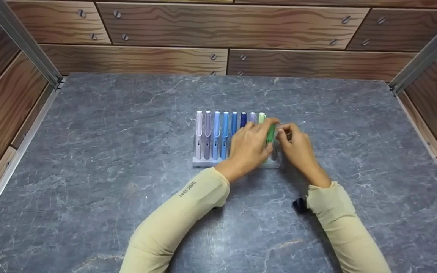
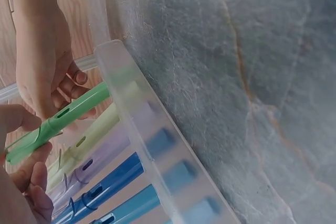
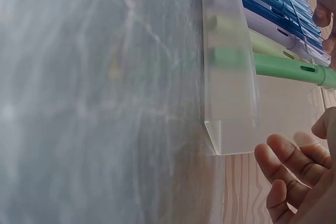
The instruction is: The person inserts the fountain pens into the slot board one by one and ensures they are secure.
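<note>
A clear pen stand (image 1: pixel 199 163) holds a row of capped pens, running from pale lilac through blues to light green and green. My left hand (image 1: pixel 249 146) reaches over its right part and pinches the green pen (image 2: pixel 79 106) near the cap end, between thumb and fingers in the left wrist view. The green pen's lower end sits in the stand's base slot, seen through the frosted base (image 3: pixel 228 85). My right hand (image 1: pixel 297 148) is at the stand's right edge, thumb and index finger gripping the clear back panel there, the other fingers (image 3: pixel 294 163) loosely bent.
The stand rests on a grey marble-patterned table (image 1: pixel 89 151). Wood-patterned walls (image 1: pixel 165 26) and metal corner posts (image 1: pixel 25 41) enclose the back and sides. A small black object (image 1: pixel 300 205) shows beside the right sleeve (image 1: pixel 332 204).
</note>
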Demonstrator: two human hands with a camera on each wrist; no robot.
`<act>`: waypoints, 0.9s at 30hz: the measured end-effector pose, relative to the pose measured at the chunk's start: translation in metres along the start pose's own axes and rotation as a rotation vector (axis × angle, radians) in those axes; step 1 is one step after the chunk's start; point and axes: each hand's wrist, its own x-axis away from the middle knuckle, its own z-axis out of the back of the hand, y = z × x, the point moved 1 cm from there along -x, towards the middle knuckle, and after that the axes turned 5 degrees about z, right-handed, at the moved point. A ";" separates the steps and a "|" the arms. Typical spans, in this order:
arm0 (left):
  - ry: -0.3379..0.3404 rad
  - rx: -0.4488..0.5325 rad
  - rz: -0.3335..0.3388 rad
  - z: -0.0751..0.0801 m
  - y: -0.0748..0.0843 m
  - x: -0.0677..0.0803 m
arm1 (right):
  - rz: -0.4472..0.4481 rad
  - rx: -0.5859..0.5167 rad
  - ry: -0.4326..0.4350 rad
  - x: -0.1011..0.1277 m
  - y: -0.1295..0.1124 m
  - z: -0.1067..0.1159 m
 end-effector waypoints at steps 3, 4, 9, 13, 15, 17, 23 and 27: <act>0.004 -0.018 0.002 0.000 0.000 0.000 | 0.001 0.006 0.004 0.000 0.000 0.000; 0.007 -0.024 0.002 0.000 0.000 0.000 | -0.001 0.006 0.005 0.000 0.000 0.000; 0.028 -0.039 -0.002 0.000 0.000 0.000 | -0.003 0.003 0.008 0.000 0.000 0.000; 0.061 -0.062 -0.016 -0.001 -0.001 0.000 | -0.003 -0.001 0.016 0.000 0.001 0.000; 0.075 -0.086 -0.024 -0.002 -0.001 0.000 | -0.003 -0.003 0.017 0.000 0.000 0.000; 0.081 -0.109 -0.031 -0.001 -0.001 -0.001 | -0.006 -0.009 0.016 0.000 0.001 0.000; 0.069 -0.126 -0.030 0.000 -0.002 -0.002 | -0.010 -0.009 0.004 0.000 0.001 0.000; 0.082 -0.127 -0.026 0.000 -0.003 -0.003 | -0.011 -0.008 -0.012 0.000 0.001 0.001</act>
